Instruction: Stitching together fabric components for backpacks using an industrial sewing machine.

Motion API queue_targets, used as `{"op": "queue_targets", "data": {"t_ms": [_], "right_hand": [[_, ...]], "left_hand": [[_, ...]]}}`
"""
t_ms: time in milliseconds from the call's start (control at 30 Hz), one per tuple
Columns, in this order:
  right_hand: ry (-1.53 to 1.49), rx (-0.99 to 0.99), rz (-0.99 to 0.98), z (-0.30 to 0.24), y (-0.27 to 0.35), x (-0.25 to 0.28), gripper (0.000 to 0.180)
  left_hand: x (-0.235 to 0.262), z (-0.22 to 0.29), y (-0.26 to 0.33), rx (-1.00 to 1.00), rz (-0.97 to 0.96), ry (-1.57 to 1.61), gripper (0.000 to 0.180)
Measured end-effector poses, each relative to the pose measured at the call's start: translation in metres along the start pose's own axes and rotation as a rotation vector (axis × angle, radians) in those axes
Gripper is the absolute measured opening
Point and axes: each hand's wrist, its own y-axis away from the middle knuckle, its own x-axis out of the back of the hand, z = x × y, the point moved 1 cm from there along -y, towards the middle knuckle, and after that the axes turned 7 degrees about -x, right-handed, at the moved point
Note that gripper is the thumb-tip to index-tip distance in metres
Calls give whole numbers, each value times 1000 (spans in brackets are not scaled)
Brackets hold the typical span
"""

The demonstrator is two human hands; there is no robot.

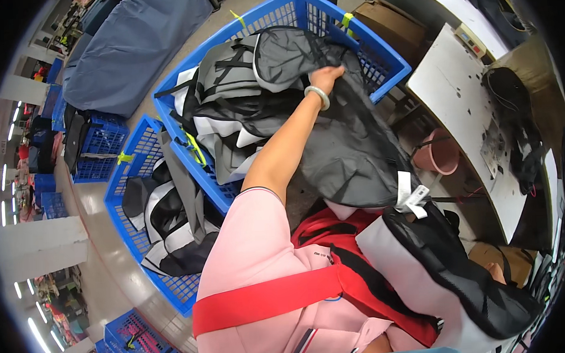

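Observation:
My left hand (327, 78), with a pale bangle at the wrist, reaches over a large blue basket (226, 37). Its fingers are closed on a dark grey, sheer fabric piece (351, 161) that hangs from the basket toward my lap. White tags (413, 199) lie at its lower end. Over my right side drapes a black-and-white sewn fabric piece (450, 270), black mesh on one face. Only a bit of my right hand (496, 273) shows at its far edge, apparently gripping it; most of that hand and forearm is covered.
Grey, black and white sewn pieces (228, 78) fill the large basket. A second blue basket (116, 202) with similar pieces stands left. At right are a white worktable (445, 75) and a pink bin (438, 152) beneath. A blue-grey cover (126, 51) drapes something far left.

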Motion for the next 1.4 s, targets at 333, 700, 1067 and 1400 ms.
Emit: {"op": "queue_targets", "data": {"t_ms": [333,700,1067,1400], "right_hand": [[-67,73,-107,3,-8,-32,22],[-195,302,-319,-22,-11,-21,20],[-179,550,-1022,-29,-48,-83,19],[-817,-53,-657,33,-44,-96,24]], "left_hand": [[-4,279,171,-1236,-50,-112,20],[97,125,188,-214,268,-166,24],[160,272,277,-767,130,35,21],[201,182,211,-351,191,-462,21]]}}
